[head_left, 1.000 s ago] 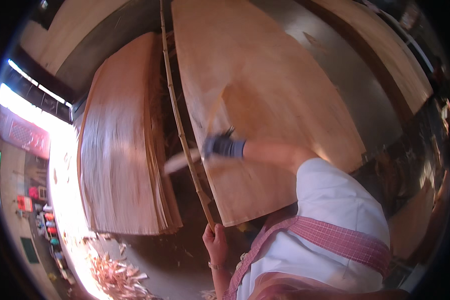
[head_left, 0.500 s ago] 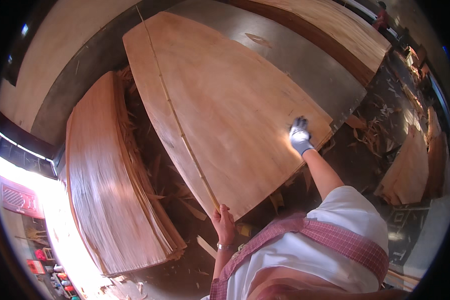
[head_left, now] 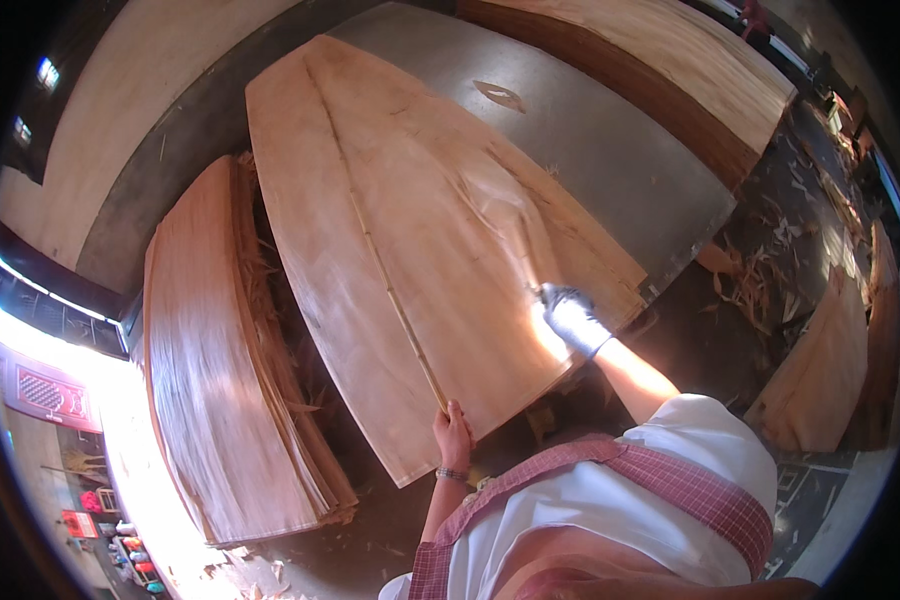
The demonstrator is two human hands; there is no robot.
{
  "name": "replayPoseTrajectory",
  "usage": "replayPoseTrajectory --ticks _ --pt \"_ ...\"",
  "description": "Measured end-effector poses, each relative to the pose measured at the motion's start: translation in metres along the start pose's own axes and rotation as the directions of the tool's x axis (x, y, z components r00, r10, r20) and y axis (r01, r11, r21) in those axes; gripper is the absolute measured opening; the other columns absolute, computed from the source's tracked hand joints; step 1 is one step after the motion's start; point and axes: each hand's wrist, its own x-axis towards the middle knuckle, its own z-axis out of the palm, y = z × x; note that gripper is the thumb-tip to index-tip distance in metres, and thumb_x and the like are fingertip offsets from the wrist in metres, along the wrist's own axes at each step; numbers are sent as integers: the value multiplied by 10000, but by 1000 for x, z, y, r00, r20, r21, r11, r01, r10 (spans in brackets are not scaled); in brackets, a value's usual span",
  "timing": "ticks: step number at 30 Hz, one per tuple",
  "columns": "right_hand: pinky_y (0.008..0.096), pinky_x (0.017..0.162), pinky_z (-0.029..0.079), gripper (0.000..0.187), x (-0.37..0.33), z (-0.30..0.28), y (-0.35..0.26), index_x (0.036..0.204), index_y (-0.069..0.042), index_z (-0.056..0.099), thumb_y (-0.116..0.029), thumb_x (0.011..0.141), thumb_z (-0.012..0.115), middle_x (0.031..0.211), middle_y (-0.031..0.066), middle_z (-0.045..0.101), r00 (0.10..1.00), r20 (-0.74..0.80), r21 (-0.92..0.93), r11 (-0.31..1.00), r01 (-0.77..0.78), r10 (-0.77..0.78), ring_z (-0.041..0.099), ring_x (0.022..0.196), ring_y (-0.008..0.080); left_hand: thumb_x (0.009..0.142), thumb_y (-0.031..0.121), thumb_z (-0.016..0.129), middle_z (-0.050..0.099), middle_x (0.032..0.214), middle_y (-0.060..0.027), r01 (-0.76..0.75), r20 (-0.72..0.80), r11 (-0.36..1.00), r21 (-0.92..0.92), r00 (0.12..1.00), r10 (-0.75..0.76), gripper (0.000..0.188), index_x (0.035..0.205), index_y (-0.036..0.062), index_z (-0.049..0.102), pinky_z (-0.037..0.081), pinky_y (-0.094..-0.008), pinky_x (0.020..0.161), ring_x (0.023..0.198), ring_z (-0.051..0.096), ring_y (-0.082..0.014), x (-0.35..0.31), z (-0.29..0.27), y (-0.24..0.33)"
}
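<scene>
1 grey metal tabletop (head_left: 620, 160); on it 1 big veneer sheet (head_left: 320, 240), long axis running away from the person, far end leaning upper L. 2 veneer stacks flank it — the L stack (head_left: 220, 370) w/ layered edges, the far stack (head_left: 660, 75) at upper R. 1 bamboo stick (head_left: 403, 320) lies over the sheet, near end toward the person, tip pointing far & slightly L, approx. along the sheet's length. 2 hands: bare L hand (head_left: 454, 436) — fingers closed round the stick's near end; gloved R hand (head_left: 573, 320) at a raised ridge in the sheet, fingers bent, can't tell if pinching. 1 scrap (head_left: 500, 96) on the bare metal.
</scene>
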Motion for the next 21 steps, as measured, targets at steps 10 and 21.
replayPoseTrajectory --ticks 10,21 --pt "484 700 522 338 -18 -22 -114 932 -100 663 -432 895 616 796 163 687 866 -89 445 758 477 -493 668 767 382 981 336 563 536 591 -57 13 -59 953 303 998 5 349 874 6 536 433 -360 480 527 563 -179 -6 -2 -26" --pt "484 666 505 315 -41 -30 -153 887 -81 642 -396 899 634 786 172 672 826 -191 484 681 550 -531 651 756 397 1014 270 506 499 612 -20 7 11 988 156 1000 -9 240 1027 31 487 359 -295 377 399 437 -116 -17 -30 -36"
